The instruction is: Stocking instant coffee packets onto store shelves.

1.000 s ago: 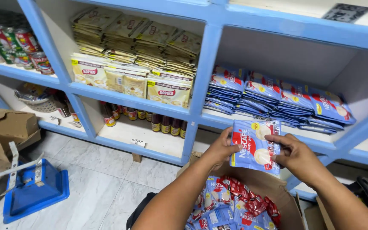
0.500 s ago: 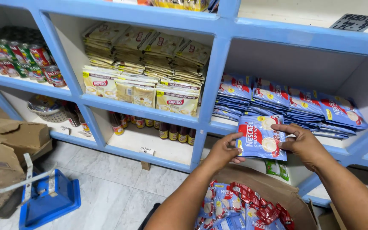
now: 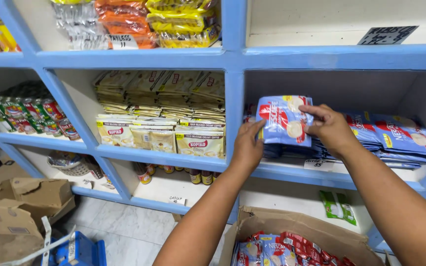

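Note:
Both my hands hold a blue sachet pack (image 3: 282, 120) with a red patch and a cup picture, raised at the front of a blue shelf compartment (image 3: 321, 170). My left hand (image 3: 247, 145) grips its lower left edge. My right hand (image 3: 330, 129) pinches its right side. Behind and to the right lie stacks of the same blue packs (image 3: 395, 135). Below, an open cardboard box (image 3: 301, 229) holds more red and blue packs.
The left compartment holds stacked tan sachet packs (image 3: 161, 130). Cans (image 3: 30, 116) stand further left, small bottles (image 3: 173, 172) on the lower shelf. Orange and yellow bags (image 3: 159, 19) fill the top shelf. Flattened cardboard (image 3: 20, 202) and a blue crate (image 3: 77, 251) lie on the tiled floor.
My hands have lifted the blue pack from above the box up to the shelf compartment with the blue stacks. The view has tilted upward and moved closer to the shelves.

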